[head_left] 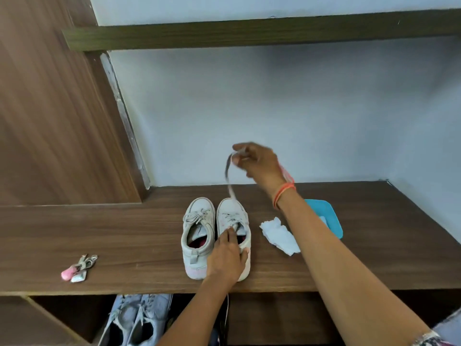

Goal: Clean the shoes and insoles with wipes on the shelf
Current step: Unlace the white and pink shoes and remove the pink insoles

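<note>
Lace (228, 176): free end pinched by right hand (259, 163), thumb and forefinger closed on it; hand is blurred, so the other fingers cannot be told
Lace axis: drawn taut, near upright in frame, from toe end of right-of-frame shoe (233, 216) up to the pinch above centre
Relation for next pull: shoe lies below the pinch; pull line runs along the lace, away from the shoe, so the threaded part is judged to slip out only if the shoe is pinned down
Left hand (228, 258): laid over that shoe's opening at lower centre, fingers near straight on the tongue, thumb against the outer side wall; shoe is pressed to shelf (99, 233), nothing pinched
Nearer hand: left is on the shoe, right is well above it
Other shoe (197, 221): just beside on the left, laced, insole (198, 237) seen inside
Wipe (279, 236): crumpled on the shelf right of the shoes, touched by neither hand; blue wipes pack (331, 218) partly hidden behind the right forearm
Step judged: unlacing ahead of wiping
Risk judged: shoe may be tipped toe-up if the hold slackens
</note>
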